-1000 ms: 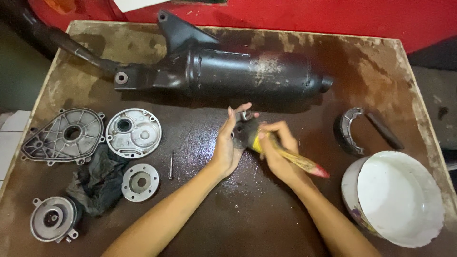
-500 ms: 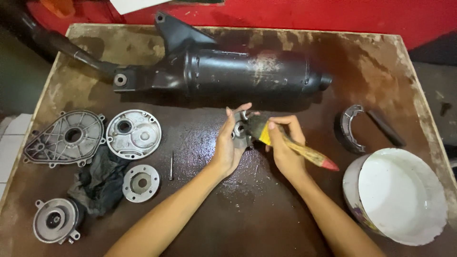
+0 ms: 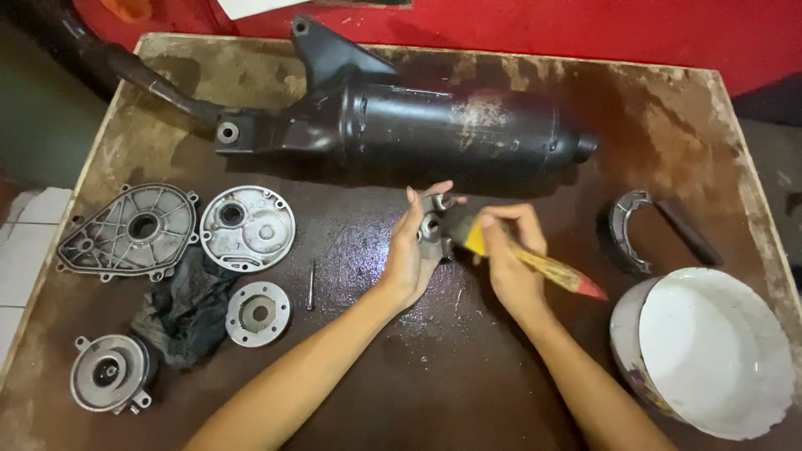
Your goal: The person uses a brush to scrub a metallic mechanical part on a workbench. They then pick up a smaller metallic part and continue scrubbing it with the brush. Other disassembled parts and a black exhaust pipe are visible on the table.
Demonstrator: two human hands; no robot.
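Observation:
My left hand (image 3: 409, 250) holds a small grey metal engine part (image 3: 433, 225) upright above the wet brown table (image 3: 434, 367). My right hand (image 3: 511, 255) grips a paintbrush (image 3: 535, 263) with a yellow ferrule and a red-tipped wooden handle. The dark bristles press against the right side of the metal part. A long black exhaust muffler (image 3: 434, 125) lies across the table just beyond both hands.
Left of my hands lie a triangular metal cover (image 3: 129, 230), a round cover (image 3: 246, 228), a small disc (image 3: 257, 313), a round housing (image 3: 109, 372), a black rag (image 3: 188, 305) and a thin pin (image 3: 311, 284). A white bucket (image 3: 710, 351) and a brake shoe (image 3: 626, 225) sit at right.
The brush has slid from the part's front to its right side, and its handle has swung a little right. The camera view has shifted slightly; the left hand keeps the part.

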